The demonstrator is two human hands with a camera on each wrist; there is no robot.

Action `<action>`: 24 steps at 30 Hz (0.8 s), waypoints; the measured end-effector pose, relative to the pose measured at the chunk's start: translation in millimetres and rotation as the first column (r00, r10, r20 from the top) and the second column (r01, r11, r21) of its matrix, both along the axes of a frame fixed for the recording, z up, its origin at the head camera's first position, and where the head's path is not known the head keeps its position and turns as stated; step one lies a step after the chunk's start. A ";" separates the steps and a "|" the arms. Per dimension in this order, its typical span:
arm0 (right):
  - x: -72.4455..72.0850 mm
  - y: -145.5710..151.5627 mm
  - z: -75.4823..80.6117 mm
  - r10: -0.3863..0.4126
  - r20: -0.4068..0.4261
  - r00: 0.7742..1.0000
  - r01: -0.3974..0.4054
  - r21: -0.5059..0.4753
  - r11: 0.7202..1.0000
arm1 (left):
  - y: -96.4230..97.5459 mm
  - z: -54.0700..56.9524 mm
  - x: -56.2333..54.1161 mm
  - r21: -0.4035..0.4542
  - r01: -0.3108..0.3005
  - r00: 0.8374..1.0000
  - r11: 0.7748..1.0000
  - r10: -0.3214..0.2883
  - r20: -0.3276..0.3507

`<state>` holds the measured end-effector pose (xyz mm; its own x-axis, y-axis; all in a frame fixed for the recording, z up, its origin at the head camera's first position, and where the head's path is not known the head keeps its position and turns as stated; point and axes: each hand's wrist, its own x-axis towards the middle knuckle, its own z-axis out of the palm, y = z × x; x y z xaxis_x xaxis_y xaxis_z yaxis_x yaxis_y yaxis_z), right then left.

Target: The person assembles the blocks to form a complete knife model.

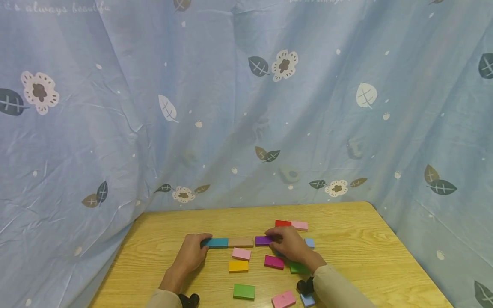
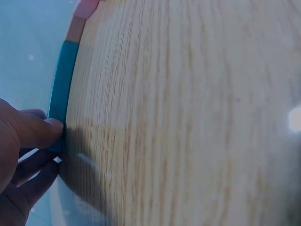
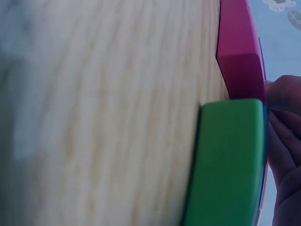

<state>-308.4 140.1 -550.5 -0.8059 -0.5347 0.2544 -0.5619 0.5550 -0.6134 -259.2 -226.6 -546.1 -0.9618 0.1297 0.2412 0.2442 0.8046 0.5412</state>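
Observation:
My left hand [image 1: 192, 253] pinches the left end of a teal block [image 1: 216, 243] between thumb and fingers; the left wrist view shows this teal block [image 2: 62, 87] standing along the wood grain. End to end with it lies a tan block [image 1: 240, 242]. Just past a narrow gap, my right hand [image 1: 290, 246] grips a purple block [image 1: 263, 241], whose right end the fingers hide. Below that hand are a magenta block [image 1: 274, 262] and a partly covered green block [image 1: 298, 268]. Both loom close in the right wrist view, the magenta block [image 3: 240, 47] above the green block [image 3: 228, 160].
Behind the right hand, a red block [image 1: 283, 223] touches a pink block [image 1: 300, 225]. Nearer lie another pink block [image 1: 241, 254], a yellow block [image 1: 238, 267], a green block [image 1: 244, 292] and a pink block [image 1: 283, 299]. A patterned curtain [image 1: 215, 141] hangs around the wooden table [image 1: 346, 239].

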 end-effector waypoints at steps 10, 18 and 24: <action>2.4 -2.7 1.9 0.002 0.036 0.999 -0.002 0.003 1.000 | 1.2 -0.2 0.7 0.005 -0.004 0.999 1.000 0.004 0.033; 3.6 -4.9 1.8 0.006 0.026 1.000 -0.006 0.011 1.000 | 2.2 1.4 1.7 0.005 -0.009 0.999 1.000 0.009 0.039; 4.4 -5.0 1.5 0.013 -0.001 1.000 -0.012 0.013 1.000 | 1.9 0.0 2.2 0.000 -0.001 1.000 1.000 0.001 0.028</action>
